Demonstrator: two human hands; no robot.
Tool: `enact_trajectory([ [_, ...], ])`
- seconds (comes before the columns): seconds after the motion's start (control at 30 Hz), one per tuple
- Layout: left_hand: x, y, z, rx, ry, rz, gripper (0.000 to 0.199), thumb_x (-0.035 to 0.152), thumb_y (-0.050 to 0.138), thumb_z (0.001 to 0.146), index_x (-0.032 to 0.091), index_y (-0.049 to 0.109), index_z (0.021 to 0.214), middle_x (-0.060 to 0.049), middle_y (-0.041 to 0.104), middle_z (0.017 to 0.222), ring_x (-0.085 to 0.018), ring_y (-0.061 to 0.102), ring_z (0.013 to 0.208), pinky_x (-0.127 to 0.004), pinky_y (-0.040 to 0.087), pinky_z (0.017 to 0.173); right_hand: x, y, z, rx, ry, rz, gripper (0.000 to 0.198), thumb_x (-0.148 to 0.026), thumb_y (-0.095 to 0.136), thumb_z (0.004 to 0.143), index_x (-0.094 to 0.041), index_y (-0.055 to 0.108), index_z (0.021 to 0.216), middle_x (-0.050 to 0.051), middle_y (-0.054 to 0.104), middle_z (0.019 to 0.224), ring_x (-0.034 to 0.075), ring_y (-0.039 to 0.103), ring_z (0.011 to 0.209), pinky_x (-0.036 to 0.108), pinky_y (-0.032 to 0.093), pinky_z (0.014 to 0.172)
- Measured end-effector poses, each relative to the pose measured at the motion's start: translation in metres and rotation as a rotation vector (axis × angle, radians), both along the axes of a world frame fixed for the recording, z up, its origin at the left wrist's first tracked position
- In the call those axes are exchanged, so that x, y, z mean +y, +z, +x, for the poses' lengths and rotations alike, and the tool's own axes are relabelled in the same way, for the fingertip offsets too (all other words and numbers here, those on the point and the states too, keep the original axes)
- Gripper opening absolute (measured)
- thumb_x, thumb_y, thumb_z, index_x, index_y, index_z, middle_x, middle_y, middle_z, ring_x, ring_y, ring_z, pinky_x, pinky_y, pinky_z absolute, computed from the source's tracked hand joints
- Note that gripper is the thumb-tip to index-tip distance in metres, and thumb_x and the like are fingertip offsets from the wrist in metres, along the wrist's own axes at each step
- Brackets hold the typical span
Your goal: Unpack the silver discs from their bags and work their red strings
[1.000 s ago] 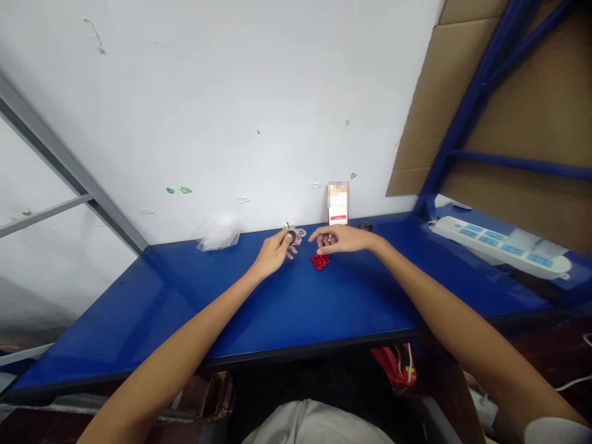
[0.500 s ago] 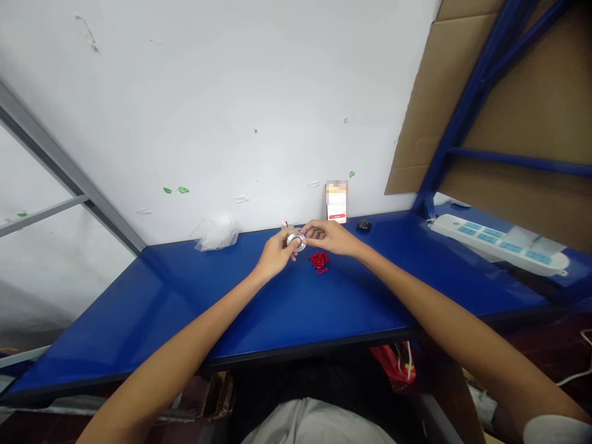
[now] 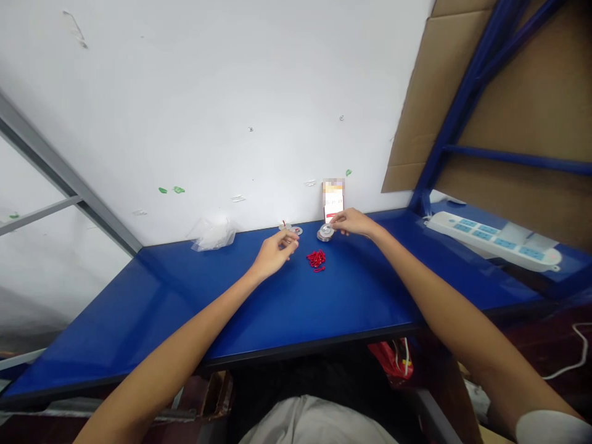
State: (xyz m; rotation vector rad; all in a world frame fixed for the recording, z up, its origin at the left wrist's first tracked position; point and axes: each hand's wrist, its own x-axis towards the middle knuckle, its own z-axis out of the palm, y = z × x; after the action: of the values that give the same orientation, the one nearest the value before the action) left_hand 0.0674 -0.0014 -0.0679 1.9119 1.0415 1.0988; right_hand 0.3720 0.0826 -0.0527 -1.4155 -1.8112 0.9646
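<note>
My right hand [image 3: 354,222] pinches the edge of a round silver disc [image 3: 326,230] at the top of a small silver stack on the blue table. Whether the disc rests fully on the stack, I cannot tell. My left hand [image 3: 276,251] hovers over the table with loosely curled fingers, a gap between thumb and fingertips, and nothing visible in it. Just beyond it lie flat round silvery pieces [image 3: 296,230] with a bit of red on them. Between the hands and nearer to me sits a small heap of red cord loops [image 3: 316,258].
A phone [image 3: 333,198] with a lit screen leans on the white wall behind the stack. Clear plastic bags [image 3: 213,234] lie at the back left. On the right are a white power strip [image 3: 493,239] and a blue metal frame [image 3: 467,102] with cardboard.
The silver disc, held by both hands before, has moved right to the stack with my right hand. My left hand has let go of it and stayed near its place.
</note>
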Motion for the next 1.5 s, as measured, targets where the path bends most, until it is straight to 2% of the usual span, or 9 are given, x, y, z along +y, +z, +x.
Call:
enact_trajectory([
  [0.13,-0.022,0.01,0.009,0.237,-0.295,0.199,0.023,0.044,0.07,0.098,0.027,0.086,0.097,-0.008,0.074,0.098,-0.025,0.065,0.094,-0.043,0.053,0.094,-0.002,-0.005,-0.003,-0.071,0.023,-0.007,0.016,-0.027,0.085,0.078,-0.014,0.077,0.083,0.006,0.071,0.063,0.015,0.06,0.048,0.027,0.049,0.048],
  [0.27,-0.036,0.013,0.016,0.35,-0.451,0.315,0.026,0.046,0.069,0.099,0.032,0.086,0.113,-0.011,0.069,0.11,-0.029,0.063,0.108,-0.046,0.051,0.101,-0.004,-0.004,-0.006,-0.151,0.033,0.041,0.015,-0.03,0.077,0.085,-0.015,0.077,0.085,0.006,0.073,0.068,0.014,0.062,0.048,0.026,0.048,0.047],
  [0.43,-0.033,0.009,0.013,0.587,-0.39,0.461,0.036,0.041,0.061,0.105,0.026,0.078,0.133,-0.012,0.066,0.118,-0.028,0.06,0.111,-0.047,0.051,0.102,-0.005,-0.003,-0.008,-0.359,-0.031,0.194,0.02,-0.034,0.069,0.09,-0.017,0.079,0.092,0.005,0.078,0.08,0.016,0.066,0.061,0.025,0.045,0.057],
  [0.57,-0.025,0.007,0.009,0.537,-0.361,0.466,0.033,0.041,0.059,0.107,0.027,0.078,0.13,-0.01,0.066,0.119,-0.026,0.062,0.11,-0.043,0.053,0.1,-0.008,-0.002,-0.014,-0.5,-0.107,0.333,0.023,-0.036,0.067,0.093,-0.02,0.081,0.101,0.008,0.082,0.102,0.022,0.073,0.088,0.027,0.044,0.067],
  [0.73,0.003,0.002,-0.01,0.475,-0.113,0.513,0.033,0.038,0.052,0.109,0.024,0.079,0.124,-0.011,0.066,0.12,-0.028,0.061,0.12,-0.046,0.049,0.109,-0.012,-0.002,-0.019,-0.604,-0.062,0.276,0.032,-0.048,0.064,0.098,-0.021,0.079,0.107,0.009,0.081,0.101,0.024,0.071,0.085,0.029,0.042,0.068],
  [0.87,0.032,-0.011,-0.035,0.62,0.018,0.499,0.04,0.043,0.051,0.109,0.026,0.074,0.137,-0.013,0.059,0.141,-0.032,0.052,0.136,-0.055,0.04,0.12,-0.009,-0.009,-0.02,-0.582,0.016,0.2,0.041,-0.055,0.058,0.102,-0.02,0.078,0.106,0.009,0.08,0.095,0.022,0.07,0.08,0.029,0.042,0.067],
  [0.97,0.043,-0.02,-0.046,0.734,0.004,0.367,0.051,0.053,0.045,0.11,0.035,0.061,0.154,-0.012,0.047,0.16,-0.037,0.041,0.149,-0.063,0.034,0.123,-0.004,-0.016,-0.02,-0.594,0.025,0.214,0.039,-0.056,0.061,0.099,-0.02,0.078,0.099,0.009,0.08,0.096,0.023,0.071,0.084,0.03,0.043,0.067],
  [1.1,0.043,-0.024,-0.044,0.798,-0.035,0.245,0.058,0.063,0.036,0.11,0.044,0.046,0.164,-0.009,0.04,0.17,-0.039,0.032,0.157,-0.068,0.029,0.123,0.0,-0.021,-0.022,-0.637,0.029,0.256,0.033,-0.051,0.064,0.097,-0.02,0.077,0.097,0.009,0.08,0.097,0.024,0.071,0.087,0.03,0.043,0.068],
  [1.5,0.044,-0.024,-0.037,0.828,-0.021,0.212,0.064,0.067,0.031,0.109,0.037,0.05,0.163,-0.004,0.041,0.173,-0.037,0.027,0.161,-0.064,0.024,0.128,-0.007,-0.024,-0.045,-0.579,0.0,0.271,0.039,-0.056,0.061,0.1,-0.02,0.075,0.1,0.011,0.081,0.105,0.026,0.073,0.094,0.031,0.047,0.075],
])
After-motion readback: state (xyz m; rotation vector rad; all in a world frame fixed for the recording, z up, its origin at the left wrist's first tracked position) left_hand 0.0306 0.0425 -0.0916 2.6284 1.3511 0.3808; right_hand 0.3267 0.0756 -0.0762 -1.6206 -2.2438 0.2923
